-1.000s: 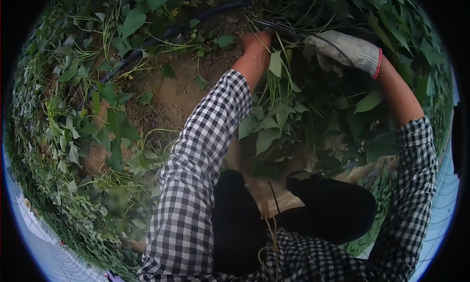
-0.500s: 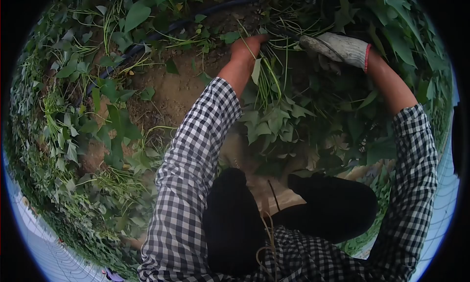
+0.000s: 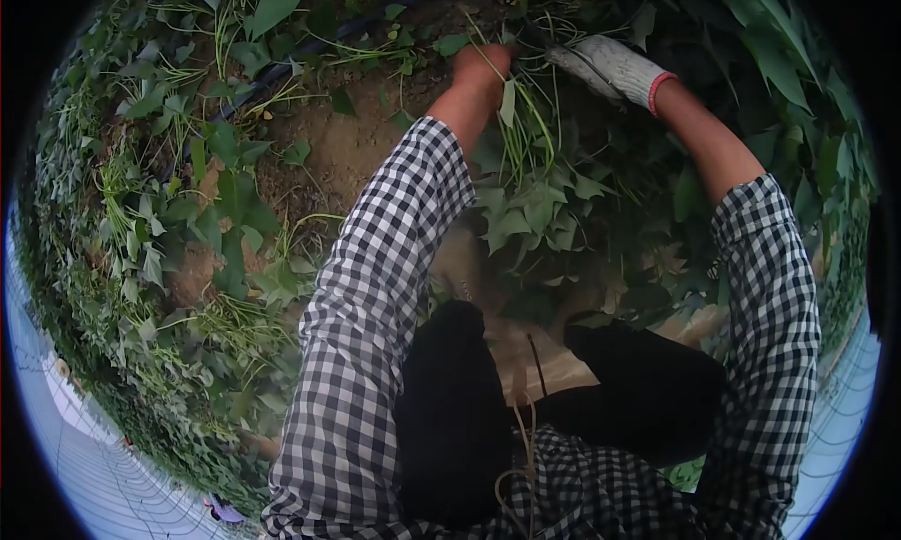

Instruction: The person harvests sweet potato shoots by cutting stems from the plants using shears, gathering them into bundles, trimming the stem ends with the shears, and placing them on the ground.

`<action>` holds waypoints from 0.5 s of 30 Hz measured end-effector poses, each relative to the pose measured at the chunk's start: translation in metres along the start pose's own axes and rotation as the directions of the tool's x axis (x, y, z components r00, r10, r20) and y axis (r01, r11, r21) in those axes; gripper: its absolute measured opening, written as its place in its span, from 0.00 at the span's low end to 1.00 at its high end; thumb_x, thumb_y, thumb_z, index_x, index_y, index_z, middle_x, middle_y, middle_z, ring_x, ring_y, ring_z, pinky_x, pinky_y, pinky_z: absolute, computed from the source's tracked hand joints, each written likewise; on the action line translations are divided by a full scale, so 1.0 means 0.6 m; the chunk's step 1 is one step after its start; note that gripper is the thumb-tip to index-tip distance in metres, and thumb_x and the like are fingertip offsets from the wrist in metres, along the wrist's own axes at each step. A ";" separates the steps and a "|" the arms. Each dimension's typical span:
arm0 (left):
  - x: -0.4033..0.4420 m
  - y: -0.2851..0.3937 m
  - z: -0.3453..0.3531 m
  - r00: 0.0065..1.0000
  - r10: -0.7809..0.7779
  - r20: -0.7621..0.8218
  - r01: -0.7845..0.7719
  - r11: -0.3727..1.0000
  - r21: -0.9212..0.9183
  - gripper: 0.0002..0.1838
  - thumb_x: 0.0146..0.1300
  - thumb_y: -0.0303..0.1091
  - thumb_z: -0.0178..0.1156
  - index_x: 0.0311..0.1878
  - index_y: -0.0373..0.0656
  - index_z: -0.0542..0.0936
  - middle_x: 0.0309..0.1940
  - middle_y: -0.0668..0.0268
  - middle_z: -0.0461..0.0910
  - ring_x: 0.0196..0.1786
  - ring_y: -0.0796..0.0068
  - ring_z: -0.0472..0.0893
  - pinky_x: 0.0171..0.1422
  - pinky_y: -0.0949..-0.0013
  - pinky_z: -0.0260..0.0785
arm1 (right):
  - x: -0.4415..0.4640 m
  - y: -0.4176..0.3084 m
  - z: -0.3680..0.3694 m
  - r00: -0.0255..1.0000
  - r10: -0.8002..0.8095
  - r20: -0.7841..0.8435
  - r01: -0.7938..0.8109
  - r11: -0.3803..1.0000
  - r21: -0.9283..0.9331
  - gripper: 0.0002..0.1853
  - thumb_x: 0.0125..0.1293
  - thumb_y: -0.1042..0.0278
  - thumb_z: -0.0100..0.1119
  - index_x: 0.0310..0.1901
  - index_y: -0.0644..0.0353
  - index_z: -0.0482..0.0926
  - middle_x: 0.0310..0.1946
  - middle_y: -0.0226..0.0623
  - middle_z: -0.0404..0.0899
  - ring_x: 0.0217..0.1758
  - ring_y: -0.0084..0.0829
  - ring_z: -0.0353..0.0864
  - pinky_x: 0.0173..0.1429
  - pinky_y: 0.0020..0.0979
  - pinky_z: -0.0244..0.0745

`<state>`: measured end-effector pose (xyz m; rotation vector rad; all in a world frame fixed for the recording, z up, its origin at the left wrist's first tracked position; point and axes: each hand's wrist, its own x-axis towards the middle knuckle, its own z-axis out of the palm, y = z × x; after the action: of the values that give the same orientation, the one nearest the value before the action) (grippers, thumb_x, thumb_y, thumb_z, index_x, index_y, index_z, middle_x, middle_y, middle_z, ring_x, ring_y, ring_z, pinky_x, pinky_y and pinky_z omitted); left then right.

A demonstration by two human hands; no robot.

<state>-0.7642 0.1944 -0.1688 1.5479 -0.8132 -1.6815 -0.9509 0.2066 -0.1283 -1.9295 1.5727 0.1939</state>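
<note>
My bare left hand [image 3: 481, 73] is closed around a bunch of green leafy vine stems [image 3: 527, 132]. Their leaves [image 3: 535, 210] hang down toward my knees. Just to the right, my right hand [image 3: 610, 68] wears a whitish, soiled knit glove with a red cuff. Its fingers are curled near the stem bases beside my left hand. A dark, thin object [image 3: 537, 39] shows at the gloved fingertips, too shadowed to name, and a dark line runs along the glove. The fingertips of both hands are partly hidden.
A black hose [image 3: 319, 47] crosses the bare soil [image 3: 343, 151] at the upper left. Dense vines [image 3: 131, 212] spread along the left, with large leaves [image 3: 770, 61] at the upper right. My dark-clad legs [image 3: 450, 409] are bent below my hands.
My gloved right hand has moved left and slightly up, closer to my left hand. My left hand, still gripping the stems, sits a little higher and further right in view.
</note>
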 end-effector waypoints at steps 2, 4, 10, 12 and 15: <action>-0.020 0.011 -0.016 0.997 0.061 0.045 -0.062 0.998 0.026 0.25 0.54 0.33 0.66 0.51 0.25 0.74 0.48 0.49 0.79 0.47 0.56 0.79 0.53 0.61 0.69 | 0.001 0.005 -0.002 0.956 -0.256 -0.141 0.197 0.922 -0.333 0.19 0.73 0.52 0.43 0.39 0.61 0.76 0.21 0.42 0.76 0.22 0.34 0.77 0.30 0.34 0.72; -0.046 0.020 -0.047 0.988 0.123 0.092 -0.130 0.989 0.072 0.25 0.54 0.33 0.66 0.51 0.26 0.74 0.47 0.49 0.79 0.47 0.56 0.79 0.52 0.61 0.69 | 0.023 0.053 0.025 0.646 -0.732 -0.214 0.335 0.525 -0.783 0.17 0.72 0.61 0.44 0.55 0.60 0.73 0.30 0.43 0.79 0.29 0.35 0.79 0.37 0.34 0.74; -0.221 0.121 -0.223 0.882 0.421 0.211 -0.471 0.769 0.433 0.23 0.54 0.33 0.64 0.50 0.30 0.74 0.44 0.49 0.79 0.45 0.53 0.78 0.50 0.60 0.69 | -0.195 -0.086 0.000 0.894 -0.270 -0.359 0.389 0.864 0.319 0.35 0.70 0.34 0.36 0.54 0.62 0.74 0.16 0.27 0.66 0.15 0.18 0.67 0.21 0.22 0.63; -0.291 0.167 -0.304 0.830 0.514 0.218 -0.521 0.573 0.633 0.22 0.54 0.33 0.64 0.50 0.31 0.74 0.42 0.49 0.79 0.44 0.53 0.78 0.49 0.60 0.69 | -0.250 -0.055 0.013 0.930 -0.191 -0.313 0.318 0.847 0.426 0.33 0.70 0.37 0.38 0.55 0.63 0.73 0.17 0.27 0.67 0.16 0.20 0.67 0.23 0.24 0.64; -0.332 0.238 -0.408 0.802 0.570 0.177 -0.378 0.256 0.890 0.21 0.53 0.33 0.63 0.50 0.32 0.74 0.41 0.49 0.79 0.43 0.52 0.78 0.48 0.59 0.69 | -0.191 0.007 -0.031 0.969 -0.117 -0.218 0.222 0.802 0.554 0.30 0.71 0.43 0.42 0.58 0.64 0.72 0.19 0.28 0.68 0.17 0.22 0.68 0.26 0.26 0.66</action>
<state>-0.5013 0.2826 0.0385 1.7513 -2.0879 -0.5216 -0.9911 0.2910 -0.0595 -1.6070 1.3413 -0.4950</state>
